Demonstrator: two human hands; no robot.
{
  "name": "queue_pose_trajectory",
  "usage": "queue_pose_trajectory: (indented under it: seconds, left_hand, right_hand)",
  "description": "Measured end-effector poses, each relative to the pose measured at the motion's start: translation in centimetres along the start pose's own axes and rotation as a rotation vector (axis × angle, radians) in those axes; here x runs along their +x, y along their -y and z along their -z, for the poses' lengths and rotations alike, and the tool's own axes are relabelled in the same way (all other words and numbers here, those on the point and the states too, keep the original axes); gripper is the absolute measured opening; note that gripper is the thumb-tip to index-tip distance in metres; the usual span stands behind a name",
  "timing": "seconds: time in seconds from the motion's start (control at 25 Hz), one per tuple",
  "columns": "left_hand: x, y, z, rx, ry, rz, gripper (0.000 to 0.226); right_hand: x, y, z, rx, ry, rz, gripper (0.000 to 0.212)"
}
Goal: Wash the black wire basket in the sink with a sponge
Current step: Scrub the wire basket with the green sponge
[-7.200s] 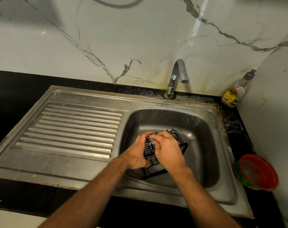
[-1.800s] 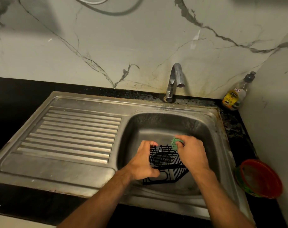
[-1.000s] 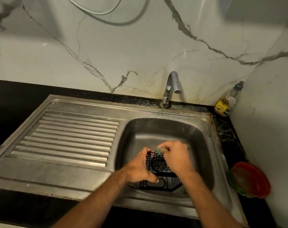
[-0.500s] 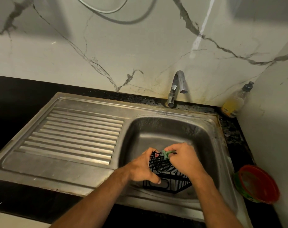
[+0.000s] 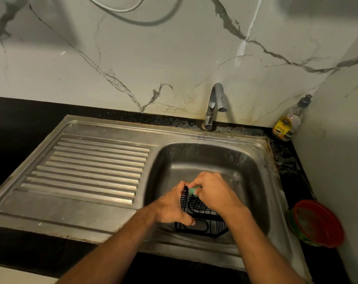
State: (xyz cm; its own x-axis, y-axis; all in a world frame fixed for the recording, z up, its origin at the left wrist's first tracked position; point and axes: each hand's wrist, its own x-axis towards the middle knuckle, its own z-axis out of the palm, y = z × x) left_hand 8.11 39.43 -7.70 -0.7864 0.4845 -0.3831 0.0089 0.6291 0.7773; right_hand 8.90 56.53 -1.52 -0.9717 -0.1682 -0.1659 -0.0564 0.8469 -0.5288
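A small black wire basket (image 5: 198, 222) stands in the steel sink basin (image 5: 245, 171), near its front wall. My left hand (image 5: 172, 206) grips the basket's left side, thumb on the front wires. My right hand (image 5: 212, 193) holds a small green sponge (image 5: 193, 190) pinched in its fingers and presses it against the basket's top rear rim. Both hands hide most of the basket's upper part.
A chrome tap (image 5: 215, 105) stands behind the basin, no water running. The ribbed draining board (image 5: 88, 167) lies to the left. A soap bottle (image 5: 286, 121) sits in the back right corner, and a red and green bowl (image 5: 315, 224) on the dark counter at right.
Over the last seconds my right hand has carried the sponge from the basket's right rear corner leftwards along the top rim. My left hand has kept its grip on the basket.
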Motion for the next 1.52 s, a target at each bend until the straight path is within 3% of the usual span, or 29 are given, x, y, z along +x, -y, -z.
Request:
queue_pose_trajectory:
  seconds: [0.16,0.28,0.44,0.6,0.8,1.04,1.2,1.36,1.52]
  left_hand:
    - [0.4,0.1,0.2,-0.034,0.008,0.002,0.088]
    - [0.4,0.2,0.0,-0.032,-0.01,-0.007,0.088]
    - [0.5,0.8,-0.3,-0.081,-0.032,0.026,0.088]
    - [0.2,1.0,-0.4,-0.137,-0.067,0.028,0.084]
    - [0.5,2.2,-1.2,-0.274,-0.114,-0.082,0.123]
    - [0.8,2.7,-2.4,-0.208,-0.25,-0.101,0.096]
    - [0.9,2.9,-2.5,-0.174,-0.246,-0.161,0.093]
    - [1.1,4.0,-2.2,-0.036,-0.241,-0.239,0.098]
    - [0.9,3.8,-2.0,0.067,-0.298,-0.317,0.079]
  right_hand:
    - [1.0,0.1,0.2,-0.072,-0.011,0.018,0.037]
    - [0.6,-0.3,-0.1,-0.114,0.087,0.052,0.043]
    - [0.6,0.8,0.1,0.122,0.038,0.039,0.035]
    - [1.4,1.8,-1.5,-0.011,0.011,0.047,0.033]
    - [1.2,2.5,-1.5,-0.004,-0.063,-0.006,0.029]
    - [-2.1,2.8,-2.5,0.15,-0.145,-0.223,0.014]
    - [-0.6,3.8,-3.8,0.01,-0.272,-0.157,0.02]
    - [-1.5,5.1,-4.0,-0.144,-0.21,-0.172,0.027]
    - [-3.8,5.4,-4.0,-0.195,-0.163,-0.242,0.022]
